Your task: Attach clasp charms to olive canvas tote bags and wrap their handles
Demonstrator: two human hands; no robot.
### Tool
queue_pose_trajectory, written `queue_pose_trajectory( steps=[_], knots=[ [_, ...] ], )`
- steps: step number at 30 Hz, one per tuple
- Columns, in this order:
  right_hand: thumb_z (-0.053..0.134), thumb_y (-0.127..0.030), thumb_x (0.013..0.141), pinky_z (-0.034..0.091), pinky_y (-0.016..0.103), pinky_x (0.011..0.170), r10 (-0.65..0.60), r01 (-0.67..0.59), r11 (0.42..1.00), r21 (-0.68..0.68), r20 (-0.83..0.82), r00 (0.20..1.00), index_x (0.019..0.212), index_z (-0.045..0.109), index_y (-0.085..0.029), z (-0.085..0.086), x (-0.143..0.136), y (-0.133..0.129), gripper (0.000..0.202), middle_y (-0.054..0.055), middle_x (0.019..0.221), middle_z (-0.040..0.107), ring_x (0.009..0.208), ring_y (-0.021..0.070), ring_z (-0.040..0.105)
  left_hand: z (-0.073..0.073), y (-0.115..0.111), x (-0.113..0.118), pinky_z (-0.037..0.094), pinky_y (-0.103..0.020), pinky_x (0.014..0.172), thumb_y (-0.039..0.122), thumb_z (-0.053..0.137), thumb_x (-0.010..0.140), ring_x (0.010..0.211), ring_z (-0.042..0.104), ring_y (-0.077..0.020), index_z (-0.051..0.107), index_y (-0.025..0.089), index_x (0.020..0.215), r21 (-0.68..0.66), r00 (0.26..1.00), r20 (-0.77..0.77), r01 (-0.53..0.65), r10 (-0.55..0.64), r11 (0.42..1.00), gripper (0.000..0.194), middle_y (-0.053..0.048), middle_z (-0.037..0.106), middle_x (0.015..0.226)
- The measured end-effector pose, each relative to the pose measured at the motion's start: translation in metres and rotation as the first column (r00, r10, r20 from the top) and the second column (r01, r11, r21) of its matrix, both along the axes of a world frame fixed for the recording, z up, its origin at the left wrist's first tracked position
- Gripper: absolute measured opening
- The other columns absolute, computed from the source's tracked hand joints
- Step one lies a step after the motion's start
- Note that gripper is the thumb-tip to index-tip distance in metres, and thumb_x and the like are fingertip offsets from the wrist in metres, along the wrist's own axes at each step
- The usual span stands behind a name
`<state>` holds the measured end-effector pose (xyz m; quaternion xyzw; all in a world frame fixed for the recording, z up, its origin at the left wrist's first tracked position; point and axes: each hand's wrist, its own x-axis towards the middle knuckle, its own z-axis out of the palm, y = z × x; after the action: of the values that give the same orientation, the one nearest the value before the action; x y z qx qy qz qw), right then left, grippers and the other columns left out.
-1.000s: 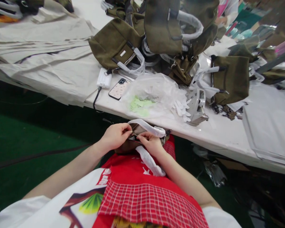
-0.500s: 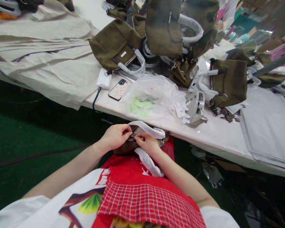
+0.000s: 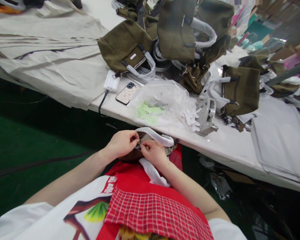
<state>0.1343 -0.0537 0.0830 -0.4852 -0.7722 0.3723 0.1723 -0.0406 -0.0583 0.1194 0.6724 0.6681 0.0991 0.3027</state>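
An olive bag (image 3: 131, 156) with handles wrapped in white material rests on my lap at the table's front edge. One wrapped handle (image 3: 156, 135) arches behind my fingers; the other (image 3: 153, 171) hangs over the red apron (image 3: 140, 180). My left hand (image 3: 123, 142) is closed at the left side of the bag's opening, thumb and fingers pinched on its edge. Close beside it, my right hand (image 3: 153, 152) pinches at the same opening. Whatever small part lies between the fingertips is too small to make out.
On the white table (image 3: 230, 143) lie a phone (image 3: 126, 93), a white power bank (image 3: 111, 81) with a cable, a plastic bag (image 3: 165, 95) with green pieces, a metal device (image 3: 207, 116) and piled olive bags (image 3: 176, 33). Pale fabric (image 3: 52, 66) covers the left side.
My right hand has shifted slightly left at the bag's opening, and the hanging handle has moved a little left with it. The view has tilted slightly.
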Motion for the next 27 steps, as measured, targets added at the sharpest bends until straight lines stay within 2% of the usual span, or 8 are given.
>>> queue_pose_trajectory(
  steps=[5,12,19,23,27],
  knots=[
    [0.056,-0.023,0.085,0.043,0.029,0.069,0.000,0.001,0.999,-0.052,0.021,1.000,0.078,0.072,-0.020,0.000,-0.005,0.001,0.017,0.003,0.072,0.069,0.068,0.0172,0.061,-0.002,-0.002,-0.001,0.044,-0.028,0.065,0.034,0.052,0.083,0.077,0.068,-0.0196,0.069,0.023,0.084,0.023,0.999,-0.037,0.008,-0.007,1.000,0.020,-0.002,0.075,0.083],
    [0.054,-0.021,0.084,0.041,0.027,0.066,-0.003,-0.003,0.997,0.073,0.081,0.997,0.074,0.070,-0.020,0.006,-0.006,-0.005,0.018,0.002,0.071,0.069,0.069,0.0163,0.061,-0.003,-0.002,-0.001,0.043,-0.028,0.063,0.033,0.053,0.082,0.073,0.067,-0.0190,0.069,0.023,0.081,0.024,1.000,-0.013,-0.005,0.005,1.000,0.019,-0.002,0.075,0.080],
    [0.056,-0.021,0.083,0.041,0.028,0.068,0.037,-0.051,0.994,0.101,0.131,0.991,0.074,0.070,-0.022,0.001,-0.012,-0.009,0.016,0.003,0.074,0.071,0.071,0.0182,0.063,0.002,-0.003,-0.002,0.044,-0.028,0.062,0.032,0.053,0.081,0.073,0.066,-0.0191,0.069,0.022,0.080,-0.004,1.000,-0.008,-0.012,0.012,1.000,0.019,-0.002,0.074,0.079],
    [0.056,-0.021,0.083,0.041,0.028,0.068,0.027,-0.036,0.996,0.079,0.104,0.994,0.075,0.070,-0.022,0.001,-0.014,-0.009,0.017,0.002,0.073,0.070,0.071,0.0178,0.063,0.000,-0.002,-0.004,0.045,-0.029,0.063,0.033,0.054,0.081,0.072,0.067,-0.0197,0.069,0.022,0.079,-0.006,1.000,0.017,-0.025,0.025,1.000,0.018,-0.002,0.074,0.078],
    [0.056,-0.021,0.083,0.041,0.026,0.067,-0.002,0.000,0.999,0.040,0.036,0.999,0.074,0.070,-0.021,0.003,-0.013,-0.010,0.017,0.001,0.069,0.069,0.067,0.0156,0.061,-0.006,0.001,-0.007,0.046,-0.028,0.061,0.032,0.056,0.079,0.070,0.067,-0.0192,0.068,0.021,0.077,-0.061,0.993,0.105,-0.054,0.061,0.997,0.016,-0.001,0.073,0.074]
  ],
)
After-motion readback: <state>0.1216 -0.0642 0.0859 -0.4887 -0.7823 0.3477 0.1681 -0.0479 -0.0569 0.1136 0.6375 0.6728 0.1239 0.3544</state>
